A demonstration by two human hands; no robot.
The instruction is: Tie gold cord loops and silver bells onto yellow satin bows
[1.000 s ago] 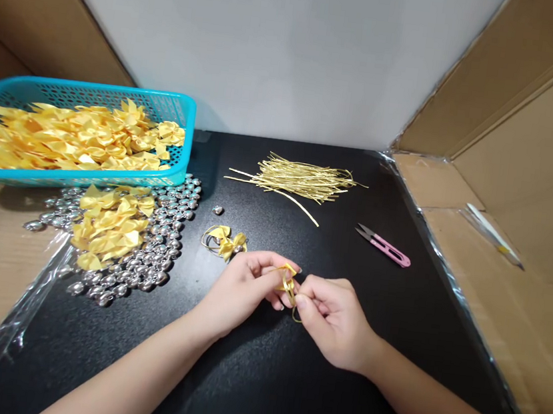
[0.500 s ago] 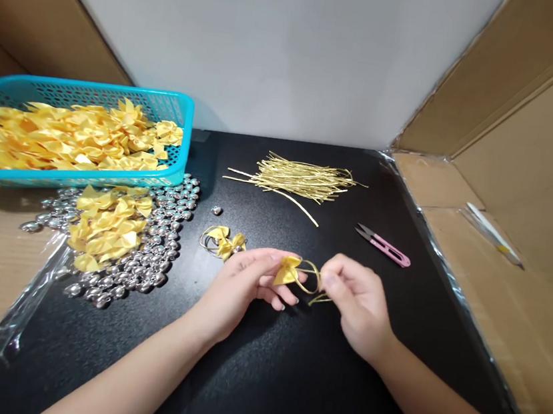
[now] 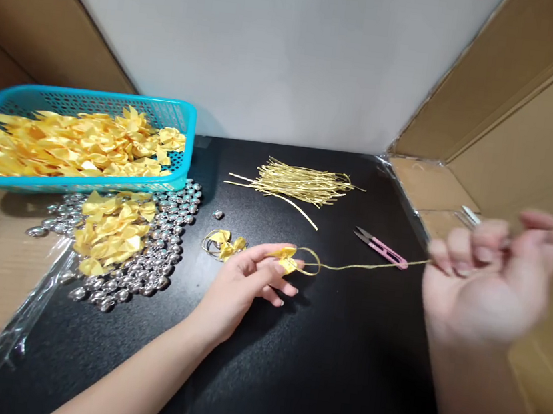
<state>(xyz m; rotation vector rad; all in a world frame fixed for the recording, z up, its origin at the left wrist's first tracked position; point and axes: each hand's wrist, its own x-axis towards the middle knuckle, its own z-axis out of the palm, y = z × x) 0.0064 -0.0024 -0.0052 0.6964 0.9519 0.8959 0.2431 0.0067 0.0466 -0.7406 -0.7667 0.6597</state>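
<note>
My left hand (image 3: 241, 283) pinches a small yellow ribbon bow (image 3: 284, 258) just above the black table (image 3: 287, 369). A gold cord (image 3: 360, 266) loops at the bow and stretches taut to the right. My right hand (image 3: 490, 273) is raised at the right, blurred by motion, and pinches the cord's far end. Two finished bows with cord (image 3: 224, 242) lie just left of my left hand.
A teal basket (image 3: 108, 181) of yellow bows stands at the back left. In front of it lie several silver bells (image 3: 158, 266) with loose bows (image 3: 113, 227) on top. A bundle of gold cords (image 3: 300, 182) and pink snips (image 3: 382, 248) lie further back. Cardboard walls flank both sides.
My right hand has swung from beside the left hand far out to the right and up, pulling the gold cord straight. The left hand has stayed in place with the bow.
</note>
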